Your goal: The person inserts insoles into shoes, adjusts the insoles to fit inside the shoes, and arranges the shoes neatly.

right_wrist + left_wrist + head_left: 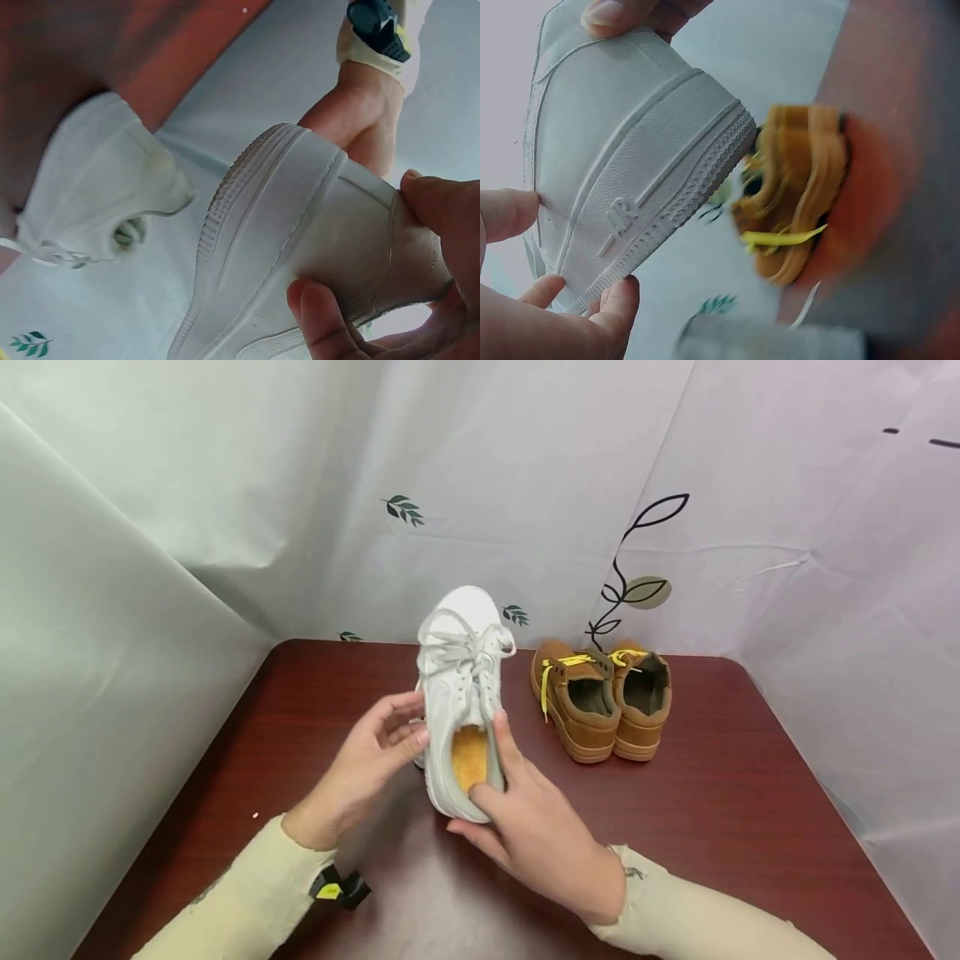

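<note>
A white lace-up sneaker is raised over the table, toe pointing away and a yellowish insole showing inside. At its heel, my right hand grips the collar, with the thumb at the opening. My left hand holds the left side; in the left wrist view its thumb lies against the upper and fingertips are at the sole edge. A second white sneaker stands on the table, shown in the right wrist view and mostly hidden behind the raised one from the head.
Two brown shoes with yellow laces, a left one and a right one, stand side by side at the back right of the dark red table. White printed sheeting encloses the back and sides. A black strapped device is on my left wrist.
</note>
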